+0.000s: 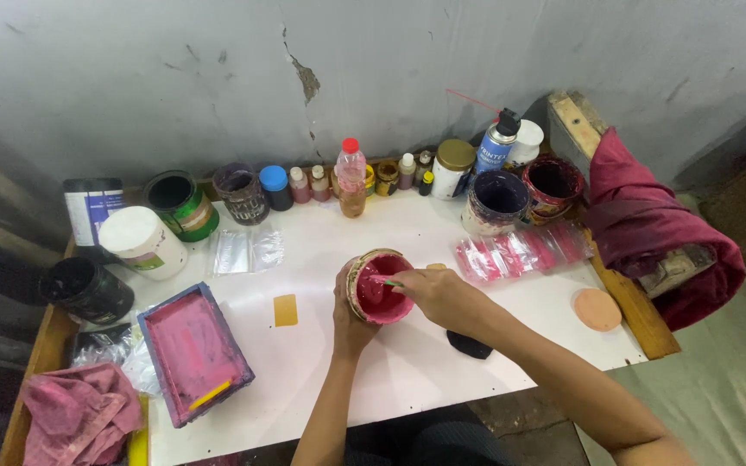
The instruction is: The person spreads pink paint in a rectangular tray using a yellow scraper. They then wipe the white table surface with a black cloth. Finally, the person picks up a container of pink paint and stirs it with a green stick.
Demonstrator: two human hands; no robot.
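Broadly, a white table point(407, 362) carries a pink-stained tray point(193, 352) and, near its middle, a tilted pot point(378, 286) of pink paint — left hand point(350, 321) fingers wrapped around it, right hand point(444, 296) fingers pinched on a small green-tipped stick point(390, 281) dipped inside.

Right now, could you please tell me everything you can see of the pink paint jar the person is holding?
The paint jar is a small round open container, tilted so its mouth faces the camera. Its rim and inside are smeared with thick pink paint, and the outer wall looks stained. It sits near the middle of the white table. The left hand grips it from below and behind; the right hand reaches over it with a thin green-tipped stick dipped into the paint.
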